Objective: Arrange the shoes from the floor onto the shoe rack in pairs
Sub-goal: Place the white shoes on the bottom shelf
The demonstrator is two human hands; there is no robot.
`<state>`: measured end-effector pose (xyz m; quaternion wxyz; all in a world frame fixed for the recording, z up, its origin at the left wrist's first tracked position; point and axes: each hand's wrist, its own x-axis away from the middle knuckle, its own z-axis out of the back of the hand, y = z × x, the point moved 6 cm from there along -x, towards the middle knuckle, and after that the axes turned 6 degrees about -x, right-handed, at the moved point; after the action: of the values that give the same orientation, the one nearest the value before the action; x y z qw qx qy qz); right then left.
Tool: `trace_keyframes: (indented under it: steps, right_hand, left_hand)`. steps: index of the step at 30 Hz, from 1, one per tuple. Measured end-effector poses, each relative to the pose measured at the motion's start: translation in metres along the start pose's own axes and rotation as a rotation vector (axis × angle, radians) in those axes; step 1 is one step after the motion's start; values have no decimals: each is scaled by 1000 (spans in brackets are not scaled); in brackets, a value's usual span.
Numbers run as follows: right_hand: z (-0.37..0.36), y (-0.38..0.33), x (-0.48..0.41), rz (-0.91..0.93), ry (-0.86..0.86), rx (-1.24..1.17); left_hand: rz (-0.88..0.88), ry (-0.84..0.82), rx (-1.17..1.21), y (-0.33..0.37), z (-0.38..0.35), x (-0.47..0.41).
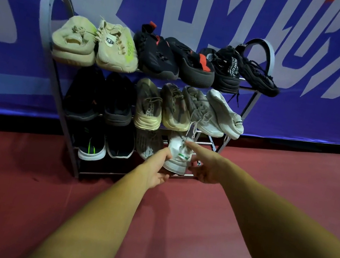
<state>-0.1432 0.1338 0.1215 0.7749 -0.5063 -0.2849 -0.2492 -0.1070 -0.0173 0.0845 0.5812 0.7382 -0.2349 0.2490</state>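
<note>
A white sneaker (177, 154) with a green tag sits heel-out on the bottom shelf of the grey metal shoe rack (57, 96), right of a grey knit shoe (147, 142). My left hand (158, 167) grips its heel from the left and below. From the right, my right hand (202, 162) holds it, thumb on top near the laces. The top shelf carries beige and black pairs. On the middle shelf are black, cream and white pairs. Black sneakers (103, 142) fill the bottom shelf's left side.
The rack stands against a blue banner wall (303, 106) with large pale lettering. Red floor (193, 223) spreads in front of and beside the rack. The right end of the bottom shelf (211, 144) shows bare bars.
</note>
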Motion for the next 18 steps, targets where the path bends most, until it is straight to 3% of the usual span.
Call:
trace_keyframes:
  steps: [7,13,18]
  right_hand:
    - [-14,-4,-25,-62,-102,1]
    - [-12,-12,-45,-32,26,-21]
    - [-12,-12,-72,61,98,-137]
  left_hand:
    - [11,105,-48,3,4,-32]
    - [25,109,-109,6,-6,-66]
    - [-145,224,-144,6,-6,-87]
